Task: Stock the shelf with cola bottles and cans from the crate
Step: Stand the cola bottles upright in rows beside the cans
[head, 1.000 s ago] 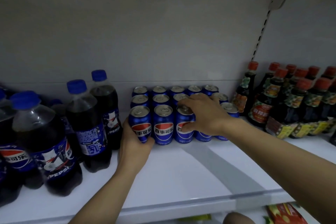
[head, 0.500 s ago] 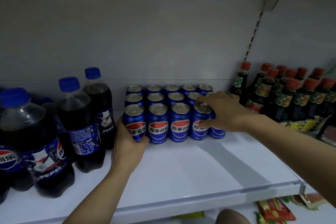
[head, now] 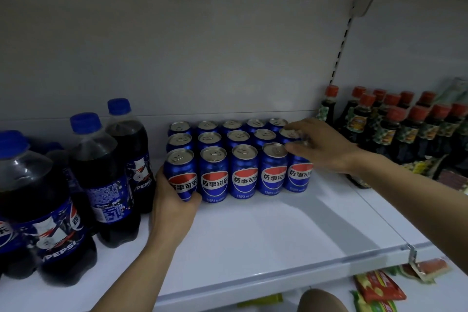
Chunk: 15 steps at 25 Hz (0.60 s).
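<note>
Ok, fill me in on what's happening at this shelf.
A person is squaring up a block of blue cola cans on the white shelf. The left hand grips the front-left can; the right hand rests its fingers on the can tops at the right end. Cola bottles stand to the left, red-capped sauce bottles to the right.
</note>
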Available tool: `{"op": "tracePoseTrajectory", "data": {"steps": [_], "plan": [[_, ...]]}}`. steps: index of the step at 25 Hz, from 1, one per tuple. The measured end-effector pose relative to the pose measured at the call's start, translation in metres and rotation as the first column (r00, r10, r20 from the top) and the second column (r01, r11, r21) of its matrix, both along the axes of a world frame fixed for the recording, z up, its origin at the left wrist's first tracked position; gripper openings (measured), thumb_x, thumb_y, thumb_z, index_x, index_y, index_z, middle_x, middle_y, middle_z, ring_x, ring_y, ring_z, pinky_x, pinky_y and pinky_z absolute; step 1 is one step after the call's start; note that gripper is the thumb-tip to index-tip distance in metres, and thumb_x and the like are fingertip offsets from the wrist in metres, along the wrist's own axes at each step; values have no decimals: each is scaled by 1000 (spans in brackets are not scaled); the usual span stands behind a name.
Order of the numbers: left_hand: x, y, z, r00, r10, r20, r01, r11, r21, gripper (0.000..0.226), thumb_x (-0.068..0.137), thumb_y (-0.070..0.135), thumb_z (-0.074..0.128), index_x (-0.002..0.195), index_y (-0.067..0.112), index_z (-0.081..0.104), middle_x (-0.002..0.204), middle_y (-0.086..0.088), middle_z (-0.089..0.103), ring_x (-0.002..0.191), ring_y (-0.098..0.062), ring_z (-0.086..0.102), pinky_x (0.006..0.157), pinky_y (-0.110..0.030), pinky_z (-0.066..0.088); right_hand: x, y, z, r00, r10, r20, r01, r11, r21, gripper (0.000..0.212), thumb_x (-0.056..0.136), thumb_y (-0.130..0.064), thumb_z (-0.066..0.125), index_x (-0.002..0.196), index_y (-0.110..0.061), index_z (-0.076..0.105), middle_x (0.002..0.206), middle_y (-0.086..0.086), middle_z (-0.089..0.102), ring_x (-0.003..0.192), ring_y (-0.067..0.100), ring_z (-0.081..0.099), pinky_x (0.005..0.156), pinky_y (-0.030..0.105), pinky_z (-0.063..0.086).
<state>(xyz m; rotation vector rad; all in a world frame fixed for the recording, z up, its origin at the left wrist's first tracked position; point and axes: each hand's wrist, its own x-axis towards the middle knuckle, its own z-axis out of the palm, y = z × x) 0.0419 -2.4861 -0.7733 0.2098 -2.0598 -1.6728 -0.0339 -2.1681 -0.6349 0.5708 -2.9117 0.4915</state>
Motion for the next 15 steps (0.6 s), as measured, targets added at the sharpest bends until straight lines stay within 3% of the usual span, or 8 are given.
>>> {"op": "tracePoseTrajectory", "data": {"steps": [4,8,12,15], "plan": [[1,1,0,1000,-4,-2,4,1000,0,88,75,1,81,145,32,37,126,8,61,110,-10,61,92,-35,49,-5,12,-11,998,-7,65,-1,994,109,72,78,-44,81,142,-35,49,130,-4,46,119,19,50,95,26,42],[1,1,2,1000,-5,0,5,1000,-9,87,75,1,80,146,29,37,127,7,60,112,-14,60,90,-32,47,-8,11,-10,1000,-16,21,14,995,103,76,75,-39,85,142,-33,52,127,-1,52,116,21,53,93,27,43],[2,2,2,1000,-7,10,7,1000,-9,88,75,0,80,146,29,37,126,7,60,112,-13,60,89,-31,48,0,5,-4,999,-35,41,30,992,126,80,80,-46,79,148,-37,40,131,-1,50,124,23,49,100,31,43],[1,1,1,1000,8,22,-7,1000,-11,88,74,0,81,145,30,37,126,7,60,114,-15,61,94,-38,52,25,-38,10,993,51,-108,-40,994,101,65,92,-52,63,150,-36,36,143,-2,46,134,24,39,108,39,38]]}}
